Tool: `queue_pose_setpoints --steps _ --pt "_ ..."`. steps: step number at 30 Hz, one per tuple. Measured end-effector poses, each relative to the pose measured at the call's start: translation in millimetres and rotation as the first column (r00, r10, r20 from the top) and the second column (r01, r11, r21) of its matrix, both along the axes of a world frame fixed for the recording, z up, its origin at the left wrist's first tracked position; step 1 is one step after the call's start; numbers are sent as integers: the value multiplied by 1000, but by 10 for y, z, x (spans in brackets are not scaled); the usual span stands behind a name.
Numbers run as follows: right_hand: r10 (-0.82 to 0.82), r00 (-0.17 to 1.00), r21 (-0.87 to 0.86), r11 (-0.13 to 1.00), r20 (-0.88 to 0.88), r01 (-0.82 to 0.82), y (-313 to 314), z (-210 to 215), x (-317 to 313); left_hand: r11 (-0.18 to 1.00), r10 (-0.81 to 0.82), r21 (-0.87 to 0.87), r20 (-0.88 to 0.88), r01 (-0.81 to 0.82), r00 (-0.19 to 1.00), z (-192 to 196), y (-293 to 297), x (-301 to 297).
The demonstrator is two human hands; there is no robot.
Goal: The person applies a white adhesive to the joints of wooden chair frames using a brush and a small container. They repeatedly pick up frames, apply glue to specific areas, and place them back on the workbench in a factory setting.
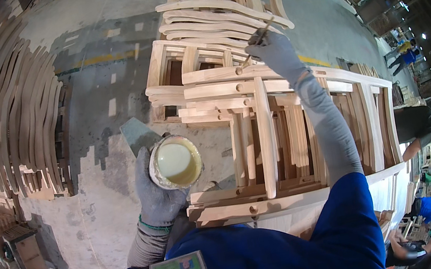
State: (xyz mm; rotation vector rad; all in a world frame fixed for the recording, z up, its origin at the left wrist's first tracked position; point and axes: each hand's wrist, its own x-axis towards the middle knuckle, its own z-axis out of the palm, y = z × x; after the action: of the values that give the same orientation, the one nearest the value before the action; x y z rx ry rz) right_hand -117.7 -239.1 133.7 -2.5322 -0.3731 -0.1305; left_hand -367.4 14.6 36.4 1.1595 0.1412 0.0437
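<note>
Right hand [276, 50], grey glove, arm stretched far forward over the stacked chair frames [276, 125]. Fingers clenched around a thin brush stick [256, 43], tip down at a hole in the top rail of the nearest frame.

Left hand [156, 192], also gloved, bent in close to the body, wrapped around a small round tin [175, 162] from below. Tin is open, held level, full of pale yellowish glue, rim smeared.

Count: one tin, one brush. Unfinished pale-wood frames stacked flat, several, exact number can't tell. Curved wooden slats [16, 121] racked at left, dozens. Other people [423, 130] work at the right edge.
</note>
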Motion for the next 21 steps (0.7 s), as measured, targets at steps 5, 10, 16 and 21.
queue_pose_setpoints --steps 5,10,16,21 --pt "308 947 855 512 -96 -81 99 402 -982 761 -78 -648 -132 -26 988 262 -67 94" --pt "389 905 716 680 -174 -155 202 568 -2009 576 -203 -811 -23 101 979 432 -163 87" --pt "352 904 797 603 -242 -21 82 373 -2263 555 -276 -810 36 190 961 525 -282 19" --pt "372 875 913 372 -310 165 53 408 -2327 755 -181 -641 -1 139 983 461 -395 10"
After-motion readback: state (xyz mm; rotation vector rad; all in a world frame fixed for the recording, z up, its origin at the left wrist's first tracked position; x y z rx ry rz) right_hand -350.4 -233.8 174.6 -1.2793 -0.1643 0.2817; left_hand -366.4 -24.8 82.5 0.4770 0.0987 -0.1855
